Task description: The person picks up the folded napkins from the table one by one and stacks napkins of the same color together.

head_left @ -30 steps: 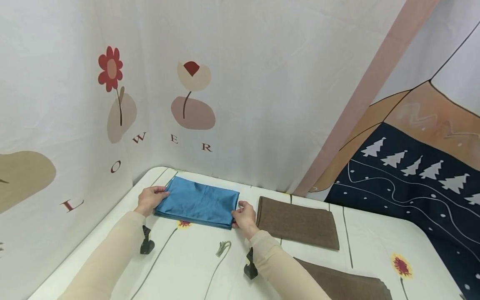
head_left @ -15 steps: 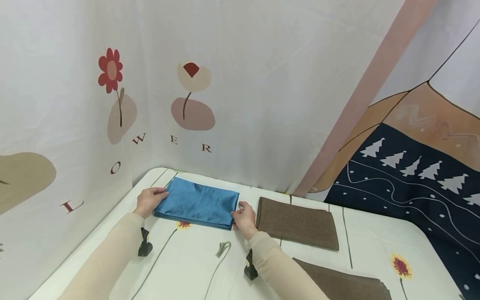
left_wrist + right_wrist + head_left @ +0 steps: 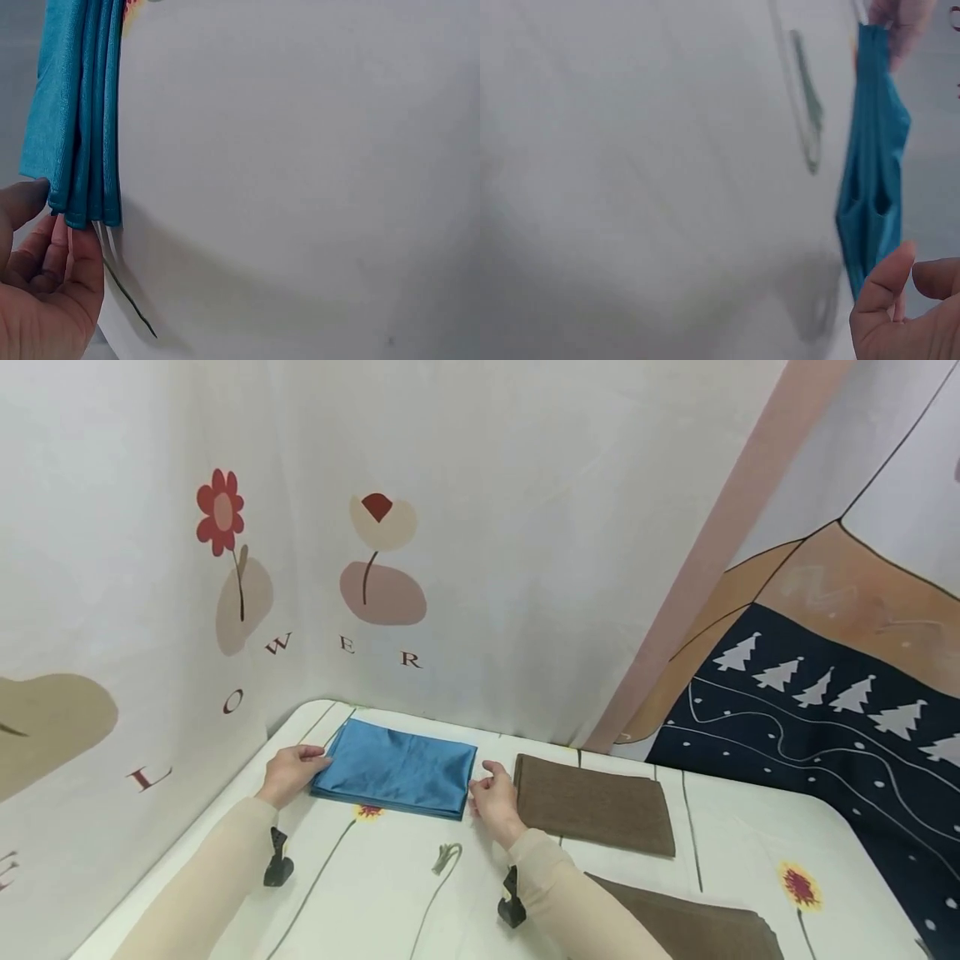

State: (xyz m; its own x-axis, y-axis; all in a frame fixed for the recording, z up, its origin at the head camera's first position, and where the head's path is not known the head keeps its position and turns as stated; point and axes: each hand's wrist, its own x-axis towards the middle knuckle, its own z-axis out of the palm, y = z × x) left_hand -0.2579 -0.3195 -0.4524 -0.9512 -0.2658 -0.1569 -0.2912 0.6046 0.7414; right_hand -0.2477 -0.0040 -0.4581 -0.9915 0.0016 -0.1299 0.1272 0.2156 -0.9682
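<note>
A folded blue cloth (image 3: 397,768) with a slight sheen lies flat at the table's far left. In the left wrist view, the blue cloth (image 3: 82,112) shows several stacked folds along its edge. My left hand (image 3: 288,774) is at its left end, fingertips right at the edge; the thumb and fingers of the left hand (image 3: 52,292) are spread apart there. At the right end is my right hand (image 3: 495,802), fingers loosely bent and just off the side. The right wrist view has the right hand (image 3: 907,315) with its thumb overlapping the cloth's near end.
One folded brown cloth (image 3: 596,802) lies right of my right hand, and another brown cloth (image 3: 690,918) is nearer, partly behind the right sleeve. The white table cover (image 3: 360,893) has printed flowers and stems. Printed curtains (image 3: 487,568) hang along the back and left sides.
Both hands have eased outward from the blue cloth's ends, the left hand to the left and the right hand slightly to the right. The cloth stays in place. The head view has shifted slightly.
</note>
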